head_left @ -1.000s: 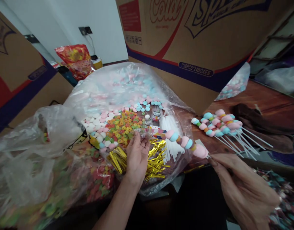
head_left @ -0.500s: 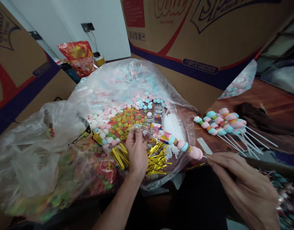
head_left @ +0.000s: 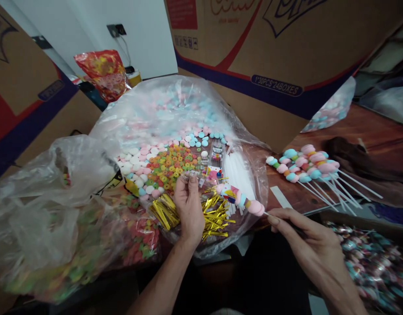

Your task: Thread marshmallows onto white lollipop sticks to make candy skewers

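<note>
Right hand (head_left: 314,245): grip narrow on the stick (head_left: 266,213), now closer to the left hand (head_left: 190,210), whose grip pinches the sleeve (head_left: 228,192). The skewer (head_left: 254,208), between both hands, sits deeper inside than a second ago. Beyond, other skewers (head_left: 303,164) lie unmoved on the desk (head_left: 375,133).

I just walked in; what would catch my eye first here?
Probably the colourful candy skewer right of centre, held in the right hand. Next, shiny gold strips on both sides of the left hand, with orange and green candy rings beyond. A big cardboard box looms at the back right.
</note>
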The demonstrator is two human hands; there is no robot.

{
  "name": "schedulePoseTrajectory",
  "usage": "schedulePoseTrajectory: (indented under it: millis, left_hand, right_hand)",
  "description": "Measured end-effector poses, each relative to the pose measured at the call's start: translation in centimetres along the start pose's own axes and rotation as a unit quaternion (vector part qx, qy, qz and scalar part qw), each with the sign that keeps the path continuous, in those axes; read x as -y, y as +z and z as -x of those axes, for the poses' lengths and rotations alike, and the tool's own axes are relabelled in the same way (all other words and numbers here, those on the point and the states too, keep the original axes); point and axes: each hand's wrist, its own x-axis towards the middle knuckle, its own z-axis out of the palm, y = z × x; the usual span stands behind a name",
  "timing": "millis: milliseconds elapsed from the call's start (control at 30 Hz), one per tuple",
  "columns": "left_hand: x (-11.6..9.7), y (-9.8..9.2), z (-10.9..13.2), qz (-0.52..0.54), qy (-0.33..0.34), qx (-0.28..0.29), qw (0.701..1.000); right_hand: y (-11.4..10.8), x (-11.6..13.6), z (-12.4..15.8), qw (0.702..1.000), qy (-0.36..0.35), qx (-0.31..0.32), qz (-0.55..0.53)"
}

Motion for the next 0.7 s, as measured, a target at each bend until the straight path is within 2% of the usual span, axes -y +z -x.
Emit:
schedulePoseTrajectory:
  millis: [167,300,467,700]
  left_hand:
    - [-0.2,0.3,0.0,0.065,-0.04,0.028,0.997]
    - [-0.6,0.3,-0.4,0.124,-0.095,0.015,0.988]
    - [-0.7,0.2,-0.6,0.119,-0.161,0.02,0.979]
    - [-0.5,0.2,-0.2,0.114,-0.163,0.034,0.979]
  right_hand:
    - [0.7,-0.2,0.3,0.998,-0.049,0.003,0.029]
    - [0.8,0.0,0.2,0.995,-0.094,0.003,0.046]
    - [0.7,0.1,-0.1,0.991,-0.118,-0.006,0.057]
    - [1.2,-0.1,-0.2,0.978,-0.18,-0.007,0.105]
